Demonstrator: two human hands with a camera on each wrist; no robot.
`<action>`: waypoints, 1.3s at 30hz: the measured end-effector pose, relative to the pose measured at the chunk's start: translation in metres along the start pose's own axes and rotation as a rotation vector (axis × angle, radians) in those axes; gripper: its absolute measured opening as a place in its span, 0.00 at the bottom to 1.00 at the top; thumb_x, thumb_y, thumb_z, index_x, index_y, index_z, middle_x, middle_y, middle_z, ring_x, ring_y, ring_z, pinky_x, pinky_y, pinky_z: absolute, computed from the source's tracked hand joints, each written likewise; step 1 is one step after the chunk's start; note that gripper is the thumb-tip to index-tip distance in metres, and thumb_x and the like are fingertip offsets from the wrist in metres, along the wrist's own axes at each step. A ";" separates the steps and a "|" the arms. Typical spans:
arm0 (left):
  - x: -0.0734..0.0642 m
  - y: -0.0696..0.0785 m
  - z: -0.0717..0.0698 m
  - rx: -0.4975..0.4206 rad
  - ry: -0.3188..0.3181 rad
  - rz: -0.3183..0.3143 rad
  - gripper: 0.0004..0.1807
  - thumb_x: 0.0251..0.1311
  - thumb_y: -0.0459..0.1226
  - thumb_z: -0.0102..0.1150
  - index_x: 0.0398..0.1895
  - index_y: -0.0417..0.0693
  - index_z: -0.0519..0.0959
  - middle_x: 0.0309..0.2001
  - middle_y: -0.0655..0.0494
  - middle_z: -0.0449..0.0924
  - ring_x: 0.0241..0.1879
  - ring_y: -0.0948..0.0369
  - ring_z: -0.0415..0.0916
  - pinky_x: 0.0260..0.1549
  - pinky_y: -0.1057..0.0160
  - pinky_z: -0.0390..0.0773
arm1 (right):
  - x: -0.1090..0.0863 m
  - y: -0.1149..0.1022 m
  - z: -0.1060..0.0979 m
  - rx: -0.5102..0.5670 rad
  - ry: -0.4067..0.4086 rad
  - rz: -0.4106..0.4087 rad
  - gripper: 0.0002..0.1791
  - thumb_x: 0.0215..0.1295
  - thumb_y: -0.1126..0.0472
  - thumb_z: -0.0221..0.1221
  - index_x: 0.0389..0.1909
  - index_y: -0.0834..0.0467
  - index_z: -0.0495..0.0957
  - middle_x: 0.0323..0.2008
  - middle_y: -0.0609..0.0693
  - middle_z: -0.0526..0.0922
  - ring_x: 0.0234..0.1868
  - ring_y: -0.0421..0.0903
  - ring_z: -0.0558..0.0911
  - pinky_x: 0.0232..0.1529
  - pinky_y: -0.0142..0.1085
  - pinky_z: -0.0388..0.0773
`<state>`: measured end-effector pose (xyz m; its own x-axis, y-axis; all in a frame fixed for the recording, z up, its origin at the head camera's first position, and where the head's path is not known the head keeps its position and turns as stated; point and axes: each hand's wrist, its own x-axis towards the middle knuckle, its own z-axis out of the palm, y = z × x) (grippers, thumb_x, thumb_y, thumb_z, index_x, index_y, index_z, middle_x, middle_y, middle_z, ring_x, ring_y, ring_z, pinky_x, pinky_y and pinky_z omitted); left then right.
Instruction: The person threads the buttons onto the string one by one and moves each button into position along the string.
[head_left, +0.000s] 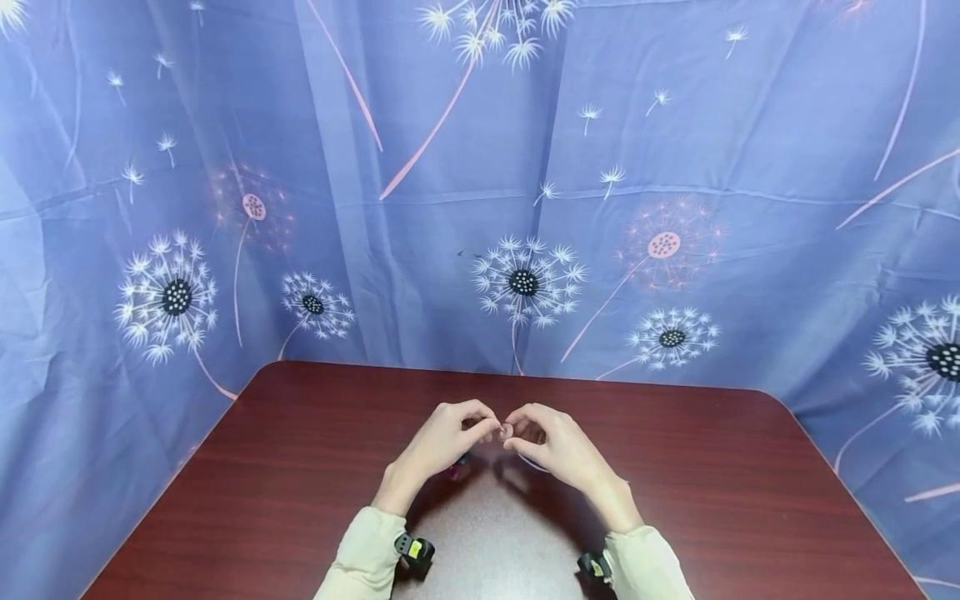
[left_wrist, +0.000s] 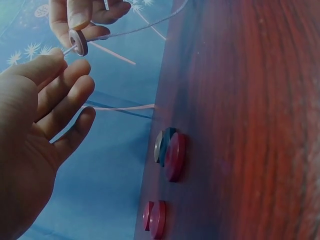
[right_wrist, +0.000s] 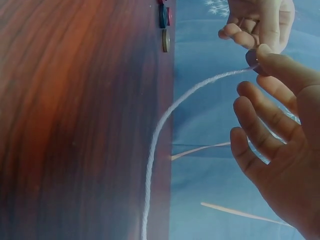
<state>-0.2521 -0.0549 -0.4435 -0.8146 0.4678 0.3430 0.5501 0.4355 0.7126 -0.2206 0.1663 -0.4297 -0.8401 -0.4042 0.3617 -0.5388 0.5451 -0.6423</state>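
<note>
In the head view both hands meet above the middle of the table. My right hand (head_left: 562, 446) pinches a small round button (left_wrist: 78, 43) between thumb and fingers. A white cord (right_wrist: 161, 122) runs through it and curves down toward the tabletop on the right. On the button's other side, my left hand (head_left: 438, 437) pinches the short end of the cord between thumb and forefinger, with its other fingers loosely bent. The left wrist view shows several loose buttons on the table: a large red button (left_wrist: 175, 157) beside a teal and a pale one, and two more red buttons (left_wrist: 158, 220).
The dark red wood-grain table (head_left: 712, 483) has its far edge against a blue dandelion-print curtain (head_left: 450, 275). Black wrist cameras are strapped at both cream sleeves (head_left: 363, 550). The loose buttons lie under and near the left hand.
</note>
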 end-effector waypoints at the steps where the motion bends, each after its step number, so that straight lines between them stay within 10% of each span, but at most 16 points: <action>1: 0.000 0.000 0.000 -0.003 0.000 0.001 0.07 0.68 0.48 0.58 0.36 0.62 0.83 0.29 0.62 0.86 0.30 0.68 0.81 0.32 0.69 0.78 | 0.000 0.000 0.000 -0.005 0.000 -0.001 0.10 0.61 0.56 0.69 0.41 0.46 0.81 0.30 0.37 0.83 0.29 0.36 0.80 0.33 0.30 0.78; 39: -0.003 0.005 -0.006 -0.011 -0.019 0.021 0.09 0.68 0.50 0.58 0.37 0.59 0.83 0.25 0.69 0.83 0.28 0.64 0.82 0.30 0.68 0.79 | -0.004 0.004 -0.008 -0.040 -0.038 -0.016 0.11 0.61 0.56 0.69 0.44 0.48 0.83 0.33 0.37 0.83 0.32 0.34 0.81 0.37 0.32 0.79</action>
<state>-0.2485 -0.0587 -0.4373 -0.7991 0.4911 0.3468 0.5651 0.4166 0.7121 -0.2197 0.1757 -0.4285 -0.8289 -0.4401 0.3454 -0.5548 0.5673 -0.6086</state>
